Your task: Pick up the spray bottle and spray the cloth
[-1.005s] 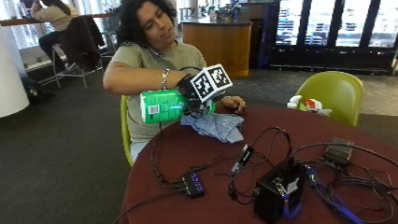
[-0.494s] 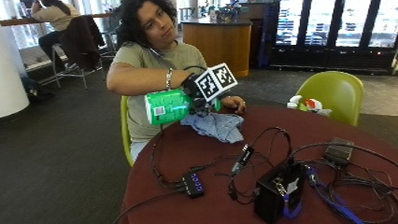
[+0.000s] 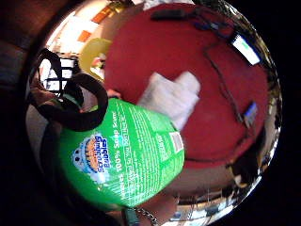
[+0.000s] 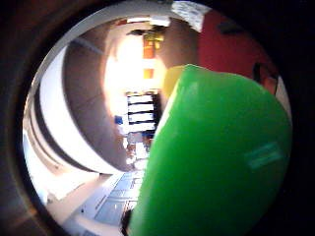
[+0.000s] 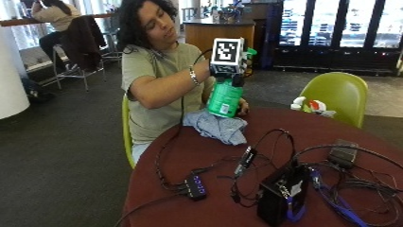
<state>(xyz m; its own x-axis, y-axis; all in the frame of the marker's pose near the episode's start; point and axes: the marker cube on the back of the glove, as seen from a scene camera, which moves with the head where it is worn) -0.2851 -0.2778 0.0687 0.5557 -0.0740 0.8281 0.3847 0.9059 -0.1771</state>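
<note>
At the centre of the outside view the person's gloved right hand (image 5: pixel 228 71) is curled round the neck of a green spray bottle (image 5: pixel 224 98), holding it up, nearly upright, above the far edge of the round red table (image 5: pixel 207 156). The bottle's base hangs just over a crumpled blue-grey cloth (image 5: pixel 215 126), which lies on the table near that edge, right in front of the person. Whether bottle and cloth touch cannot be told. In the little-finger palm view the bottle's green label (image 3: pixel 124 155) fills the lower part, with the pale cloth (image 3: pixel 170 96) beyond it on the red top. Bare tabletop lies around the cloth; toward the lower right of the outside view sit a black box (image 5: pixel 283 193), tangled cables (image 5: pixel 327 170) and a small hub (image 5: pixel 194 185). A green chair (image 5: pixel 337 94) stands at the table's far right edge.
</note>
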